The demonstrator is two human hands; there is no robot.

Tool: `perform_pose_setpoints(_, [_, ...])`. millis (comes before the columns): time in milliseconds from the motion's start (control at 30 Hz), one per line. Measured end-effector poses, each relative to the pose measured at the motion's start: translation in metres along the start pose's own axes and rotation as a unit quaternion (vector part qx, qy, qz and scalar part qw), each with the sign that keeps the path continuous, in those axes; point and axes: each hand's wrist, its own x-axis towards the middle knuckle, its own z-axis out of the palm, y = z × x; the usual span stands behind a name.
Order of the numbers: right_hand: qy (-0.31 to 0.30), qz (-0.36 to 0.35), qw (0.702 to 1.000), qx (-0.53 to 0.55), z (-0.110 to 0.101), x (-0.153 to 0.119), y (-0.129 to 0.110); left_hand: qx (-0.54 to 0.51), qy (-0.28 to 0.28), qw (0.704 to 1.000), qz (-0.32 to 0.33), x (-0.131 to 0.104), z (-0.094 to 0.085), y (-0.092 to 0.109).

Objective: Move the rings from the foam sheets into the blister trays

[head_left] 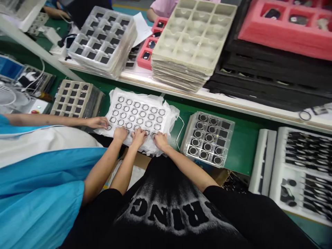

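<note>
A white tray (pixel 144 114), lined with thin white wrapping, carries rows of thin ring-shaped parts (pixel 140 121). At its near edge my left hand (pixel 139 137) has its fingers bent down over the bottom row; what lies under the fingertips is hidden. To the right along that edge, my right hand (pixel 160 140) pinches at a dark ring-shaped part (pixel 153 135) still down at the tray. Two hands of a co-worker in a blue and white top work on the same tray: one hand (pixel 98 122) at the left corner, the other hand (pixel 120 134) close beside my left.
Right of the tray stands a stack of clear trays (pixel 186 148) with round dark parts. Beige trays (pixel 95 100) stand at the left. A shelf (pixel 140 79) behind holds tray stacks and red foam (pixel 280 34). White foam racks (pixel 282 145) lie far right.
</note>
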Motion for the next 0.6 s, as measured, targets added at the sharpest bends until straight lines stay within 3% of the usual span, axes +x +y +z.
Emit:
perform_pose_setpoints(200, [0.003, -0.048, 0.997, 0.058, -0.026, -0.002, 0.007, 0.098, 0.012, 0.994, 0.043, -0.005, -0.007, 0.002])
perform_pose_setpoints(333, [0.088, -0.064, 0.984, 0.139, -0.041, -0.034, 0.031, 0.148, 0.035, 0.988, 0.037, -0.002, -0.009, -0.001])
perform_pose_setpoints(433, [0.176, -0.024, 0.972, 0.151, -0.055, -0.081, 0.076, 0.159, 0.079, 0.984, 0.022, -0.003, -0.016, -0.001])
perform_pose_setpoints(600, [0.261, 0.113, 0.957, 0.061, -0.077, -0.17, 0.199, 0.174, 0.129, 0.976, 0.038, -0.009, -0.042, 0.004])
